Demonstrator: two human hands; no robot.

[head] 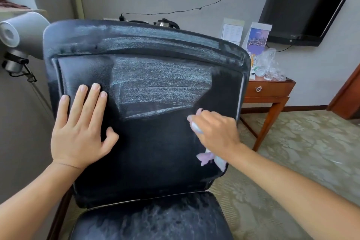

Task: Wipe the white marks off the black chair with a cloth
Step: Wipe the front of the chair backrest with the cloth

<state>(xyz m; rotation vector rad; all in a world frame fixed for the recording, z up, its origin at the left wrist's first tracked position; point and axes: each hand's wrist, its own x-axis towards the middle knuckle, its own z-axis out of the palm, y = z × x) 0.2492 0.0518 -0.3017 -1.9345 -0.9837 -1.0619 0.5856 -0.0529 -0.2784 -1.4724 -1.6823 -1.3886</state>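
The black padded leather-look chair (148,142) is seen from the front, backrest filling the centre of the view, seat at the bottom edge. White chalky marks (155,84) are spread over the upper half of the backrest & along its top band; more white smearing is seen on the seat. The lower half of the backrest is mostly plain black.

The left hand (81,132) is laid flat on the backrest near its left edge, fingers straight & spread, nothing held. The right hand (216,132) is pressed to the backrest near its right edge, just below the marked patch; its grip is closed around a bunched pale pink-and-white cloth (211,159), w/ one end poking out past the fingers & the other hanging below the wrist against the chair.

Behind the chair to the right, a brown wooden side table w/ a drawer (270,91) is seen; on the tabletop, crumpled clear plastic bags (269,64) & two upright printed cards (257,39). A dark flat TV (303,6) is mounted on the wall above. A grey lamp head (21,27) is seen at the left edge. The floor is covered w/ patterned beige carpet (292,142).
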